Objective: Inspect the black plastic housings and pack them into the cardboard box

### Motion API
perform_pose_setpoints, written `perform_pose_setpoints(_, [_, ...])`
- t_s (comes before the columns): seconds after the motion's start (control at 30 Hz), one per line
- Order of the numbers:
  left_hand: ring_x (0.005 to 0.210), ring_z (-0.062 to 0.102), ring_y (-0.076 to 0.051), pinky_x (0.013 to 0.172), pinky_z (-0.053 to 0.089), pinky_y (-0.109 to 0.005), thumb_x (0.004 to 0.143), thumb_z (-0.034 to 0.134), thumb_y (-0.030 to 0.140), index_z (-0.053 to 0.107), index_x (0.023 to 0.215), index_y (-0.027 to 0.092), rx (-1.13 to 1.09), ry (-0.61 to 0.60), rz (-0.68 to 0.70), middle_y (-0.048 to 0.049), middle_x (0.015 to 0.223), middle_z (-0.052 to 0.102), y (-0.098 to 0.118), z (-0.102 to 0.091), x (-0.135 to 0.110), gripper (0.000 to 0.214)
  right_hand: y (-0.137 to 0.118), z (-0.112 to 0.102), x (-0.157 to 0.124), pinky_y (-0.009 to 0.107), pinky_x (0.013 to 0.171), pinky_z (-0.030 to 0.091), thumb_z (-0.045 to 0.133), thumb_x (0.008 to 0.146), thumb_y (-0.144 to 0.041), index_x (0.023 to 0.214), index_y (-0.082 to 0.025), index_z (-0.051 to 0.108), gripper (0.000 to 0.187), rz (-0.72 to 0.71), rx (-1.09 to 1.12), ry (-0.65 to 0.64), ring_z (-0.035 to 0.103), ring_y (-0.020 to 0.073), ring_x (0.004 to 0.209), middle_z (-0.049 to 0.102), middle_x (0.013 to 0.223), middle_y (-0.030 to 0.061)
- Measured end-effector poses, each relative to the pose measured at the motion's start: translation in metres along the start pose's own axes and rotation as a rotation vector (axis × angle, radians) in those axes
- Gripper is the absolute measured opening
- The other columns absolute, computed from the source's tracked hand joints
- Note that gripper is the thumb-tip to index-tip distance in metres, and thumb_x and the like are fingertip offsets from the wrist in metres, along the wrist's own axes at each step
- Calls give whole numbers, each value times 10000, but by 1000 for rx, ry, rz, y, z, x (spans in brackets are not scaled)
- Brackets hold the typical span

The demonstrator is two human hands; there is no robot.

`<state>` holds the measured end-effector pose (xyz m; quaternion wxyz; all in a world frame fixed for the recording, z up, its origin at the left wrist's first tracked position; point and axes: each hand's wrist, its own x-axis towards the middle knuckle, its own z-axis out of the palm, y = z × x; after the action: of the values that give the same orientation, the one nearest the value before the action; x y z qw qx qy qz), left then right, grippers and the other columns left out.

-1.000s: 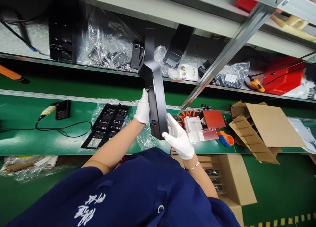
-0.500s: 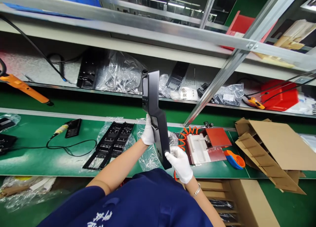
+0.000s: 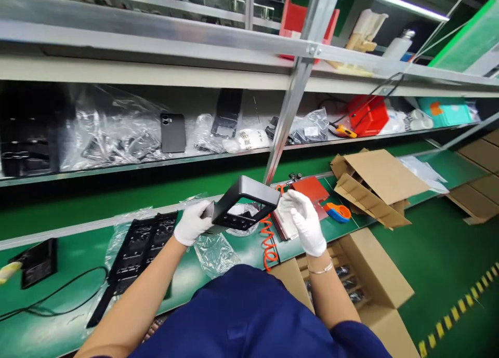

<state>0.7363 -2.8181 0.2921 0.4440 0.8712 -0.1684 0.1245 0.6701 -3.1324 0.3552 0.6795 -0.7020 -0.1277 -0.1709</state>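
Observation:
A black plastic housing point(image 3: 227, 201) with a rectangular cut-out is held up over the green bench, tilted. My gloved left hand point(image 3: 192, 224) is closed round its left end. Close to the right end is my gloved right hand point(image 3: 306, 220), fingers apart and curved, apparently not gripping it. Beneath the housing lies a clear plastic bag point(image 3: 218, 255). To the left, black slotted panels point(image 3: 134, 249) rest on plastic film. An orange coiled hose point(image 3: 268, 243) runs down between the housing and my right hand.
A metal post point(image 3: 290, 106) rises behind the bench. The shelf holds bagged parts point(image 3: 113, 134), a phone point(image 3: 173, 133) and a red bin point(image 3: 368, 115). Flattened cardboard point(image 3: 385, 176) lies on the right, with an open carton point(image 3: 380, 267) below. A blue-orange tape ring point(image 3: 337, 212) sits nearby.
The view has swung right. The housing has turned from upright, narrow side on, to a tilt that shows its cut-out. My right hand has let go of its lower end.

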Motion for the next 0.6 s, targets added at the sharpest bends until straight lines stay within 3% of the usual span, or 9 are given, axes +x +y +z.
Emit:
perform_pose_setpoints(0.07, [550, 475, -142, 552, 377, -268, 728, 609, 597, 510, 623, 213, 80, -85, 19, 18, 570, 523, 11, 2, -1, 410, -11, 0, 2, 420, 1030, 560, 699, 837, -281, 1293, -273, 609, 465, -102, -120, -31, 661, 240, 1197, 683, 1300, 82])
perform_pose_setpoints(0.13, [563, 504, -156, 565, 366, -276, 745, 616, 634, 530, 645, 215, 243, -166, 46, 6, 587, 545, 26, 6, -2, 440, -12, 2, 4, 433, 1059, 531, 655, 762, -180, 1198, -264, 654, 444, -144, -271, -4, 664, 242, 1156, 707, 1208, 60])
perform_pose_setpoints(0.2, [588, 554, -185, 577, 378, -292, 766, 617, 677, 573, 681, 215, 391, -206, 71, -17, 611, 585, 40, 9, -4, 472, -5, 2, 5, 430, 988, 553, 598, 688, -146, 1017, -246, 675, 353, -110, -356, 106, 684, 236, 992, 718, 1010, 32])
perform_pose_setpoints(0.3, [741, 664, -253, 669, 476, -337, 801, 616, 674, 680, 859, 218, 447, -179, 132, -63, 770, 700, 50, 4, -3, 464, 12, -7, 5, 404, 876, 568, 589, 655, -183, 867, -234, 613, 219, -24, -301, 323, 652, 215, 840, 668, 852, 7])
perform_pose_setpoints(0.43, [1011, 701, -324, 942, 542, -490, 856, 581, 578, 711, 1058, 207, 335, 73, 123, -114, 1017, 755, 27, -15, -3, 442, 27, -36, 1, 363, 820, 552, 679, 692, -266, 845, -233, 544, 207, 43, -158, 519, 616, 181, 785, 611, 798, -21])
perform_pose_setpoints(0.5, [1120, 679, -335, 1029, 519, -537, 882, 541, 532, 712, 1083, 198, 225, 188, -1, -130, 1126, 747, 10, -22, -6, 426, 33, -49, -1, 355, 799, 543, 724, 692, -317, 817, -233, 515, 257, 76, -129, 602, 581, 158, 723, 564, 751, -43])
perform_pose_setpoints(0.6, [1114, 687, -340, 1060, 520, -553, 883, 530, 532, 717, 1024, 187, 38, 212, -231, -141, 1112, 750, -6, -21, -14, 416, 42, -63, -2, 379, 843, 547, 776, 660, -361, 806, -234, 496, 340, 87, -108, 655, 542, 136, 684, 525, 738, -62])
